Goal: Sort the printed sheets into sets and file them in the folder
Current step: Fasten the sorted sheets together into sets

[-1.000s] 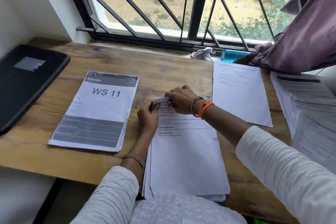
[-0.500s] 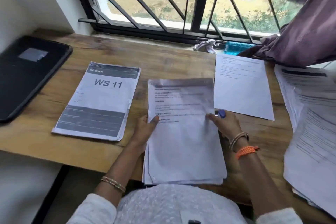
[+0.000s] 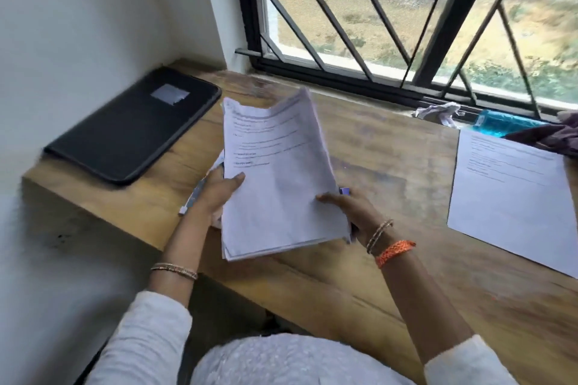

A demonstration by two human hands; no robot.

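White printed sheets in a thick stack are lifted off the wooden worktop, their top edge wavy and curling. My left hand grips the left edge, thumb on top; my right hand clamps the lower right edge. Print is too blurred to read. Something thin and pale pokes out under my left hand; I cannot tell what. Matte black rounded folder lies closed at the far left. One flat printed sheet on the right is cut off by the frame.
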